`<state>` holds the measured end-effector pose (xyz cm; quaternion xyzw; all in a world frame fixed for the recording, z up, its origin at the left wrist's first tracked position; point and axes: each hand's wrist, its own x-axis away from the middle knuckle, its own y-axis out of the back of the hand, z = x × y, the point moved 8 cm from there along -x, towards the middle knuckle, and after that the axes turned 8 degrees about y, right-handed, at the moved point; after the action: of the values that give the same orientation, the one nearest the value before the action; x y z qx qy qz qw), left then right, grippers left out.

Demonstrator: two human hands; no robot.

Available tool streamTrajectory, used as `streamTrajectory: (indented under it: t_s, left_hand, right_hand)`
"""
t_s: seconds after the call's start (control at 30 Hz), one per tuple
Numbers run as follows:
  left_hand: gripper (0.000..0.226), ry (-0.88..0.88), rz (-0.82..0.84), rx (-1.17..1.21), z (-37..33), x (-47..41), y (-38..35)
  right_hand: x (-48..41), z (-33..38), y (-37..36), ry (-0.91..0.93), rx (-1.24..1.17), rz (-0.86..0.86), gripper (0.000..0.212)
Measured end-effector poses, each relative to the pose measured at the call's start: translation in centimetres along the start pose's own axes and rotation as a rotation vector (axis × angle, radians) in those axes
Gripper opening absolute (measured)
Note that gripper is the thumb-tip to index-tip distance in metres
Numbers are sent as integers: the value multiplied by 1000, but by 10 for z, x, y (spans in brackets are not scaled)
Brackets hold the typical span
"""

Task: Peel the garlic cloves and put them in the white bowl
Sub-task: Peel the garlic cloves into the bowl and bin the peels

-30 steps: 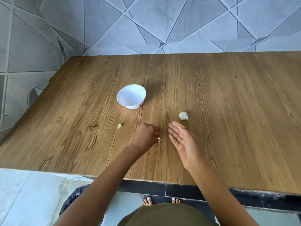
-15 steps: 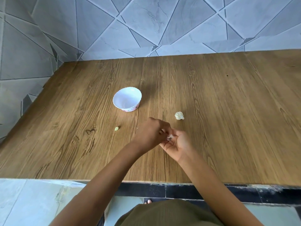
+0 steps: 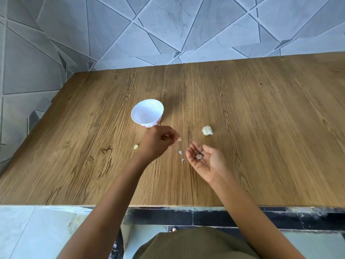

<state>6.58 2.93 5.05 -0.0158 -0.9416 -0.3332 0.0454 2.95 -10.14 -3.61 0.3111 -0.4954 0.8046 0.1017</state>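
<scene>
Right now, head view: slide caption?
Left hand pinches a peel scrap; open right hand cradles a clove, white bowl beyond.

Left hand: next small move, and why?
Probably release the pale scrap the left hand pinches, dropping it on the table by the two scraps lying there. It looks like skin, though too small to be sure. The right hand lies open, palm up, with a small piece resting on it; the white bowl looks empty.

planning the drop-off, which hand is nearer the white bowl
Left. The left hand, pinching a garlic scrap, sits just in front of the white bowl; the right hand is farther to its right, palm up.
</scene>
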Motion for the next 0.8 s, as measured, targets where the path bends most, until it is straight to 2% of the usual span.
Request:
streamTrajectory:
  t_s: [0.1,0.23,0.37,0.5,0.67,0.8]
  left_hand:
    - [27,109,-27,-52,26,-8,13]
    - [29,137,-64,-337,48,-12,10]
    - [36,186,-86,-452,58,-12,2]
    - [40,85,-16,-434,41,-11,-18]
    - [32,-125,140,-443,11,5,-53]
    - [27,-175,217,-487,6,11,-67]
  right_hand:
    - [-1,11,5,35,-16,-5,31]
    - [-3,14,13,43,-27,-21,31]
    - [-4,10,14,34,-17,-11,30]
    - [-5,11,15,39,-15,-11,29]
    - [-5,14,15,55,-11,-15,28]
    - [-4,16,18,63,-12,-22,28]
